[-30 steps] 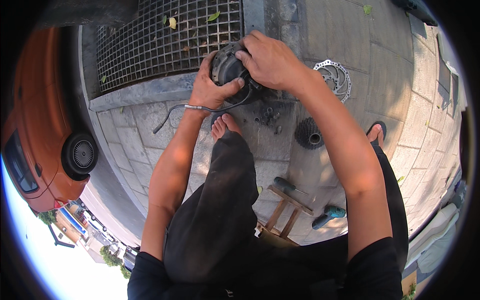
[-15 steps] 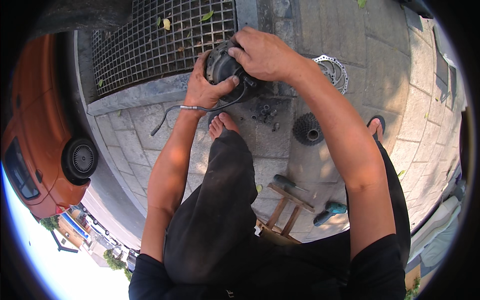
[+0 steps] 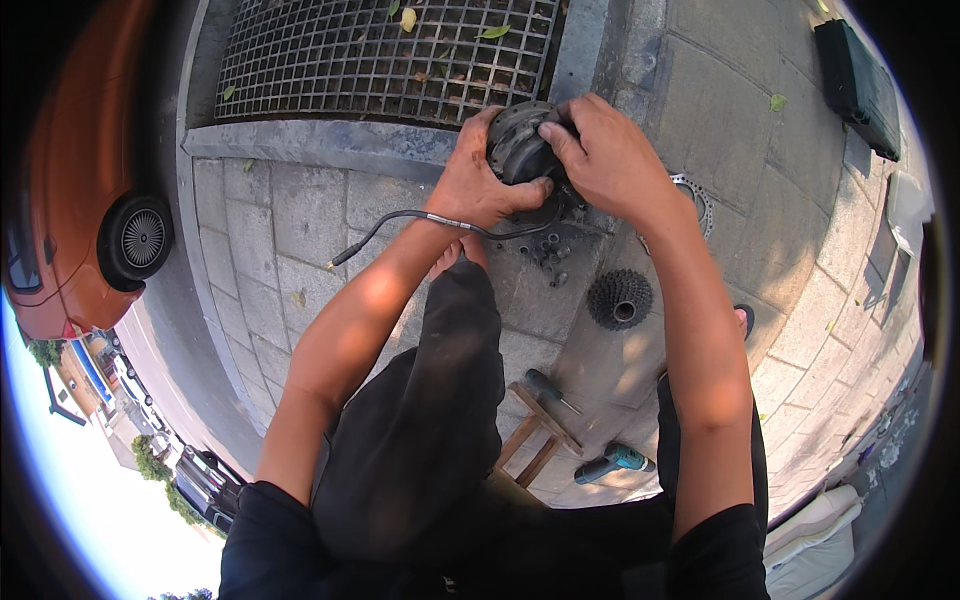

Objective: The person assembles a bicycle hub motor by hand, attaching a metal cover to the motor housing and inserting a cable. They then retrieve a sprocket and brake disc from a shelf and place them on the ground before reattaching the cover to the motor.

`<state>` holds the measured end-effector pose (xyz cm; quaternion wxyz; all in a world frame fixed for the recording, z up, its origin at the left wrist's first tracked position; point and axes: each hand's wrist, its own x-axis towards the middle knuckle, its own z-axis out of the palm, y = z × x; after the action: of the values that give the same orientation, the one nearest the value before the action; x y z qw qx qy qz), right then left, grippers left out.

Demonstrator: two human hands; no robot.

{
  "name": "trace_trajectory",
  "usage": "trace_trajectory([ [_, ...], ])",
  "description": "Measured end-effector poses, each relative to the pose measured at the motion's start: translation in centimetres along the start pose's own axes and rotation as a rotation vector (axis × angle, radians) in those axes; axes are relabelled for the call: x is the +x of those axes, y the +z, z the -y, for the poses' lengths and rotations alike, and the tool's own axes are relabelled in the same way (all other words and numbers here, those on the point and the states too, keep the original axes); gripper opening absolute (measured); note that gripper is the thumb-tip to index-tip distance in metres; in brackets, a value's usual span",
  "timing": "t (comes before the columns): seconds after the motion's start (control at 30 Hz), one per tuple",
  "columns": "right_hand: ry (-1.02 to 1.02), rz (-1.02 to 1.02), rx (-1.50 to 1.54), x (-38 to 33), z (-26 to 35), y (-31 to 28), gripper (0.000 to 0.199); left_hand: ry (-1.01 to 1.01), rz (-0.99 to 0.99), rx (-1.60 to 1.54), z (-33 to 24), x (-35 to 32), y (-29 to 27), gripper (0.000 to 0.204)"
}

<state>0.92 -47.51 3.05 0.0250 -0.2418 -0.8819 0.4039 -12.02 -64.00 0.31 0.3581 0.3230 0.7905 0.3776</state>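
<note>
Both my hands are around a round black hub motor point(image 3: 522, 150) beside the corner of a stone kerb. My left hand point(image 3: 482, 188) grips its left side, thumb along the near edge. On the right side, my right hand point(image 3: 608, 152) is closed with its thumb pressed on the top; its other fingertips are hidden. A black cable point(image 3: 390, 217) leaves the motor, crosses my left wrist and ends in a loose plug. Just below the motor, several small dark metal parts point(image 3: 545, 252) lie on the paving. A black sprocket cassette point(image 3: 620, 298) stands nearby, and a brake disc point(image 3: 706, 212) is partly behind my right forearm.
A metal grate point(image 3: 390, 62) framed by the kerb point(image 3: 310, 140) lies beyond my hands. Near my legs are a screwdriver point(image 3: 545, 386), a wooden stool point(image 3: 522, 440) and a teal cordless drill point(image 3: 625, 457). A dark case point(image 3: 858, 88) sits far right; an orange car point(image 3: 75, 270) is at left.
The view has shifted, so the motor and hands appear further right and lower. Both hands keep hold of the motor. More of the dark case at the far right shows now.
</note>
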Motion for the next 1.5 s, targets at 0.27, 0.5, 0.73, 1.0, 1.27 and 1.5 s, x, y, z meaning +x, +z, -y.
trace_trajectory([
  [0.27,0.004,-0.179,0.102,-1.2,-0.4,0.5,0.027,0.041,-0.039,-0.044,-0.2,-0.3,1.4,0.113],
  [0.5,-0.112,-0.278,-0.035,-2.9,-1.5,0.7,0.02,0.065,-0.026,0.019,-0.3,-0.2,3.2,0.109],
  [0.73,-0.034,-0.297,0.108,-3.3,-2.8,0.5,0.021,0.038,-0.016,-0.035,-0.9,0.2,3.8,0.109],
  [1.0,-0.023,-0.302,0.151,-3.3,-3.4,1.0,0.022,0.028,0.014,0.007,-0.8,0.3,3.4,0.108],
  [1.27,0.023,-0.304,0.176,-3.7,-2.9,0.8,0.023,0.046,0.0,-0.012,-0.5,0.3,3.6,0.109],
  [1.5,0.063,-0.35,0.199,-4.4,-1.7,0.8,0.022,0.053,-0.013,-0.047,0.2,0.4,4.0,0.106],
])
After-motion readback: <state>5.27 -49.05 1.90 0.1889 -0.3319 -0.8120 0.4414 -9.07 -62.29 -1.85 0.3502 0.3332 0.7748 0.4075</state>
